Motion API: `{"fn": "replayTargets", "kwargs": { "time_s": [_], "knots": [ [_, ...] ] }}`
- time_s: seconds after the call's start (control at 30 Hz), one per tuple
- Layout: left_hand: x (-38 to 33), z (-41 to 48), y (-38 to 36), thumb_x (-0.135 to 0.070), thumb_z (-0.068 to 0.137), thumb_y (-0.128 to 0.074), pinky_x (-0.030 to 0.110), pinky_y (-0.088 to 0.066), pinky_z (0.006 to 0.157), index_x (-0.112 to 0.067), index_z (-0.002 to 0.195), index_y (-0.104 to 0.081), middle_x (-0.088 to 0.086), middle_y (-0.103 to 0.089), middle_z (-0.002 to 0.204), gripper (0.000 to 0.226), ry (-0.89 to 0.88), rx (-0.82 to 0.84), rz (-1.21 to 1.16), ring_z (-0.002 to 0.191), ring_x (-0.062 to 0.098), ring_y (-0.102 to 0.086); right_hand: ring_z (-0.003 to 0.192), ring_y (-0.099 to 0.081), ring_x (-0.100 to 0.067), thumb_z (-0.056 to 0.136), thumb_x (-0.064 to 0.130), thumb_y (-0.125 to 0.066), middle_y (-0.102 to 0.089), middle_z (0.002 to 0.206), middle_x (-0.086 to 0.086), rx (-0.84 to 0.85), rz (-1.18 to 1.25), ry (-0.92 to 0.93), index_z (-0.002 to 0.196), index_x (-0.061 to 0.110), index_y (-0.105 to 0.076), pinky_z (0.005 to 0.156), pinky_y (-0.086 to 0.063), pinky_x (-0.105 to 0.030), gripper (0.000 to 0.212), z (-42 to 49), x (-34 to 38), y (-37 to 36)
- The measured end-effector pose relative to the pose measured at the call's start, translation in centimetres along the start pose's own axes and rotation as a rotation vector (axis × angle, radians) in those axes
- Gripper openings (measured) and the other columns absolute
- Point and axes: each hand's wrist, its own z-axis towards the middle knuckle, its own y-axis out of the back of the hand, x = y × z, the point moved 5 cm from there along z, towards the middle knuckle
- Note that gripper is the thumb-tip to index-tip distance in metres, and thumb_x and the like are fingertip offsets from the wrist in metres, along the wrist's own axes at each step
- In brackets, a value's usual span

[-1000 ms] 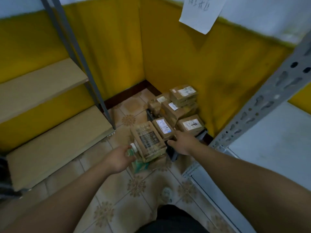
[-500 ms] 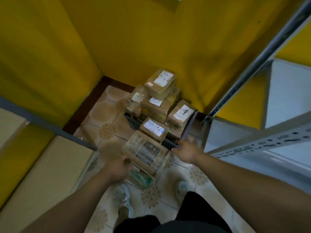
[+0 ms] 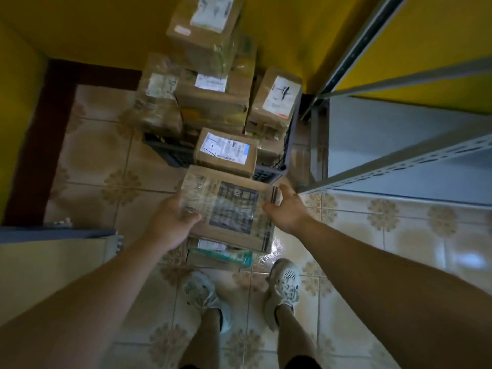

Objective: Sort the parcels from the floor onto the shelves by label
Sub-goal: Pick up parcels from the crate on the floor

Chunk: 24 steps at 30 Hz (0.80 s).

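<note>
left hand (image 3: 170, 222) grips the left edge of the large taped parcel (image 3: 231, 209), with the thumb on top and the fingers hidden below. right hand (image 3: 286, 209) holds its far right corner, fingers bent round the edge. the parcel is above a smaller parcel with green print (image 3: 221, 253) on the tiled floor (image 3: 106, 166), just before the dark crate (image 3: 170, 155); i cannot tell if the two touch. more labelled parcels (image 3: 226, 151) are piled in the crate at the floor's far corner, between the wooden shelf (image 3: 40, 262) and the grey metal shelf (image 3: 399, 145).

Parcels (image 3: 213, 102) stacked in what seems a crate (image 3: 170, 155), shelf (image 3: 399, 145) right
</note>
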Motion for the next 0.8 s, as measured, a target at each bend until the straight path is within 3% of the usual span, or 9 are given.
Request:
{"fn": "replayTargets", "kwargs": {
  "time_s": [0.07,0.17,0.23,0.33,0.47,0.6,0.7,0.8],
  "knots": [
    [0.7,1.5,-1.2,-0.025,0.091,-0.065,0.025,-0.041,0.061,-0.028,0.127,-0.051,-0.014,-0.061,0.101,0.039,0.007,-0.032,-0.076,0.091,0.016,-0.062,0.119,-0.056,-0.036,0.095,0.047,-0.055,-0.040,0.145,-0.007,0.011,0.142,-0.029,0.157,0.029,-0.002,0.093,-0.051,-0.044,0.084,1.6,-1.1,-1.6],
    [1.5,2.3,-2.6,-0.020,0.094,-0.062,0.027,-0.038,0.080,-0.020,0.150,-0.032,-0.011,-0.049,0.123,0.063,0.055,-0.024,-0.157,0.111,0.020,-0.054,0.093,-0.070,-0.031,0.092,0.048,-0.059,-0.061,0.127,-0.007,0.057,0.386,-0.089,0.153,0.041,0.006,0.082,-0.059,-0.048,0.090,3.1,-2.2,-4.4],
    [1.7,2.2,-2.8,-0.015,0.093,-0.063,0.027,-0.037,0.085,-0.017,0.152,-0.028,-0.009,-0.044,0.129,0.068,0.071,-0.052,-0.193,0.119,0.019,-0.049,0.096,-0.069,-0.032,0.085,0.054,-0.061,-0.061,0.131,-0.012,0.022,0.412,-0.105,0.151,0.046,0.006,0.082,-0.060,-0.047,0.093,3.4,-2.6,-5.4],
    [1.3,0.9,-2.1,-0.008,0.091,-0.065,0.026,-0.041,0.084,-0.016,0.147,-0.037,-0.004,-0.053,0.127,0.063,0.081,-0.086,-0.255,0.119,0.020,-0.053,0.093,-0.069,-0.030,0.084,0.054,-0.062,-0.055,0.139,-0.012,-0.014,0.427,-0.090,0.150,0.046,0.004,0.074,-0.061,-0.040,0.095,2.3,-2.5,-5.4],
    [-2.0,-3.6,0.8,-0.019,0.090,-0.067,0.029,-0.039,0.093,-0.025,0.150,-0.031,-0.007,-0.046,0.139,0.070,0.012,-0.151,-0.249,0.122,0.011,-0.044,0.088,-0.070,-0.025,0.086,0.044,-0.064,-0.059,0.136,-0.009,-0.101,0.519,-0.012,0.151,0.048,-0.001,0.076,-0.059,-0.042,0.091,-1.9,-2.2,-1.8],
    [-7.0,-11.0,5.1,-0.016,0.091,-0.066,0.026,-0.037,0.089,-0.026,0.149,-0.032,-0.011,-0.043,0.127,0.068,-0.118,-0.256,-0.257,0.111,0.004,-0.038,0.068,-0.066,-0.013,0.093,0.024,-0.063,-0.068,0.113,-0.006,-0.198,0.611,0.100,0.151,0.030,-0.021,0.056,-0.054,-0.028,0.071,-9.2,-0.4,4.2],
    [-9.7,-17.0,8.5,-0.018,0.090,-0.067,0.030,-0.041,0.094,-0.032,0.149,-0.029,-0.013,-0.042,0.124,0.072,-0.190,-0.327,-0.274,0.111,0.007,-0.041,0.077,-0.066,-0.015,0.092,0.028,-0.065,-0.067,0.095,0.002,-0.313,0.579,0.177,0.128,0.022,-0.047,0.063,-0.053,-0.030,0.041,-15.4,1.5,8.4],
    [-11.6,-22.4,12.0,-0.021,0.088,-0.070,0.040,-0.041,0.105,-0.040,0.151,-0.022,-0.007,-0.037,0.145,0.082,-0.259,-0.395,-0.266,0.124,0.015,-0.045,0.085,-0.063,-0.014,0.091,0.031,-0.065,-0.066,0.097,0.005,-0.416,0.594,0.268,0.121,0.021,-0.057,0.077,-0.050,-0.033,0.034,-21.7,3.4,11.8]
  ]
}}
